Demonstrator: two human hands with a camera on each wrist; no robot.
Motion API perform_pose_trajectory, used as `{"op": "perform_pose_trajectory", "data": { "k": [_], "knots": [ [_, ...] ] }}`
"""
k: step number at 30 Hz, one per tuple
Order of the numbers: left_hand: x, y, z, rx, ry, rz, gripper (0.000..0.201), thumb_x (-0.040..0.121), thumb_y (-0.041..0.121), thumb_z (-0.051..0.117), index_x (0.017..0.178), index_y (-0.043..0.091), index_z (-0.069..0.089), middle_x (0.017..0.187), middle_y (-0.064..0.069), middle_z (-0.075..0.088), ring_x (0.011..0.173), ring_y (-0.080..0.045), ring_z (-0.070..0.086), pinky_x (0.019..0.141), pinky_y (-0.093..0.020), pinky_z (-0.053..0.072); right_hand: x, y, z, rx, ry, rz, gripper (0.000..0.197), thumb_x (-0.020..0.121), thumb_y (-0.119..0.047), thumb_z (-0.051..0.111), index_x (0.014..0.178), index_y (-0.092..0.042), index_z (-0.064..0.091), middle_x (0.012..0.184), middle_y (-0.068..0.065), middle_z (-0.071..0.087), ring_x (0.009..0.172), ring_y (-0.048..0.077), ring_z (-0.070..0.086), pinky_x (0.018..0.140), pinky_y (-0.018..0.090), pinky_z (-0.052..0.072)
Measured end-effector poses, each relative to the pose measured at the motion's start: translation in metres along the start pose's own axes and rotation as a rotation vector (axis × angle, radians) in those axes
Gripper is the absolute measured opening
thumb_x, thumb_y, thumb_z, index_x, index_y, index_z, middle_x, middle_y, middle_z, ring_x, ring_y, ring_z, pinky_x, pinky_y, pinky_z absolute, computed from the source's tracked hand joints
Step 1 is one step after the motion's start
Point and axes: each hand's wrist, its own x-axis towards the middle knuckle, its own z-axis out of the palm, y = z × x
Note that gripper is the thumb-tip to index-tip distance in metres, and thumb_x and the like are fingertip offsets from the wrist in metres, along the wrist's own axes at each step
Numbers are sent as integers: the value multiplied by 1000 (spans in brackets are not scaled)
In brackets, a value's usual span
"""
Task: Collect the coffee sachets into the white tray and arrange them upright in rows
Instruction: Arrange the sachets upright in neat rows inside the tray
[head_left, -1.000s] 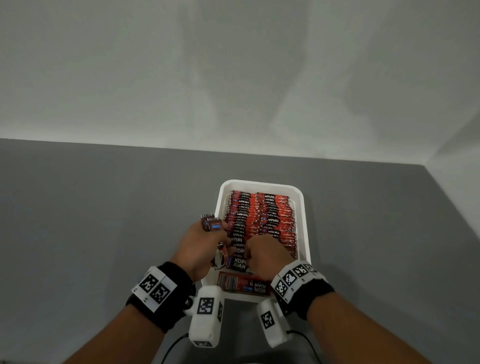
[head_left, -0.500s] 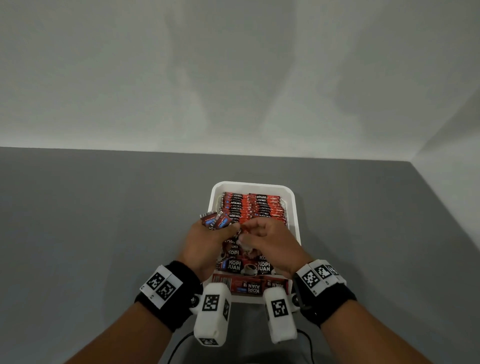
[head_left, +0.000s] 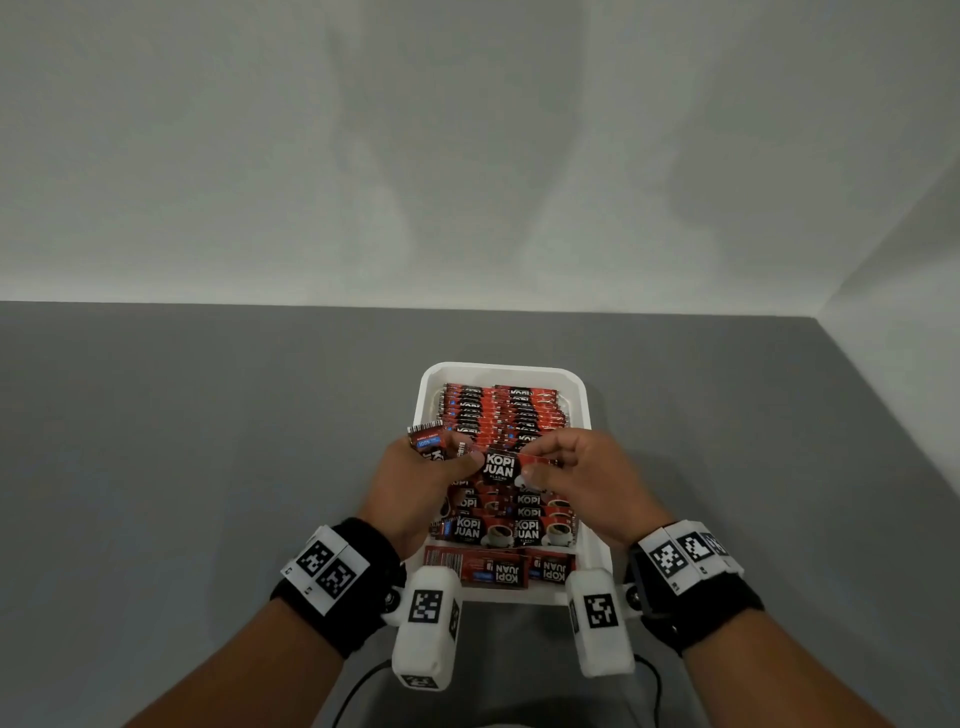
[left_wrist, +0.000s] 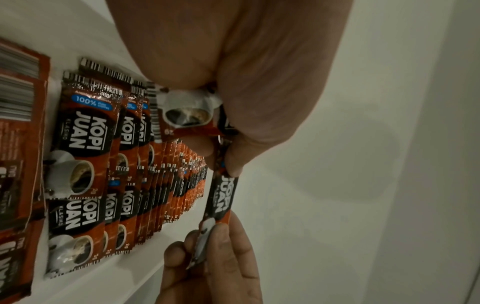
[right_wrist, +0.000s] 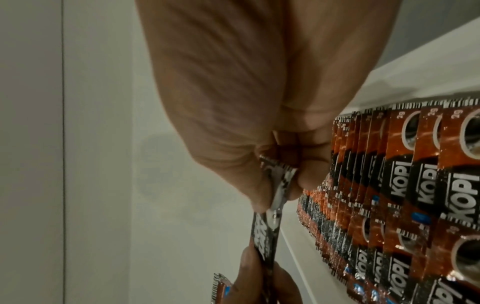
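Tray: white rectangular plastic tray (head_left: 582, 395) on the grey worktop (head_left: 208, 441), bare worktop on both sides.
Sachets: red-and-black foil coffee sachets (head_left: 498, 410) upright in two rows, filling the tray to its far rim; two lie flat at the near rim.
Held sachet (head_left: 501, 466): above the rows, stretched between both hands.
Left hand (head_left: 415, 480): thumb-and-finger grip on its left end, more sachets tucked in the palm.
Right hand (head_left: 582, 478): grip pinching its right end.
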Motion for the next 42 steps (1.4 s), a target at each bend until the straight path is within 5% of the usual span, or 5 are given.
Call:
{"op": "perform_pose_trajectory", "data": {
  "k": [3,8,13,22,42],
  "knots": [
    [0,-4,-1,41,-24,-2,4,86,3,76,87,7,74,94,-19,77,87,-42,74,78,-52,61,-1,-1,1,-105,-44,-32,20,84,-16,81,101,-25,76,94,-7,76,88,6,73,80,26,60],
    [3,-7,-10,421,-125,9,23,94,8,58,80,20,72,90,-1,77,81,-25,72,75,-37,59,4,8,-3,-405,37,-48,15,86,-10,77,90,-24,72,83,-12,69,78,2,65,65,7,47],
    [-1,-23,-6,1197,-582,94,17,94,12,50,93,16,66,101,2,71,93,-18,66,80,-26,54,5,22,2,-603,-76,-48,24,87,-3,67,82,-26,60,84,-12,63,80,10,63,64,15,46],
    [-13,-49,-1,1538,-758,130,86,78,90,26,142,39,50,143,1,51,129,-25,51,108,-46,45,3,33,23,-984,-282,-60,21,88,-3,58,88,-23,55,97,0,65,87,21,63,73,32,52],
    [-24,-50,-3,1628,-673,237,58,91,63,57,134,24,58,134,1,51,119,-23,57,98,-40,52,-22,40,21,-997,-417,-55,26,97,-37,51,94,-20,71,94,0,69,82,20,66,76,36,57]
  ]
}}
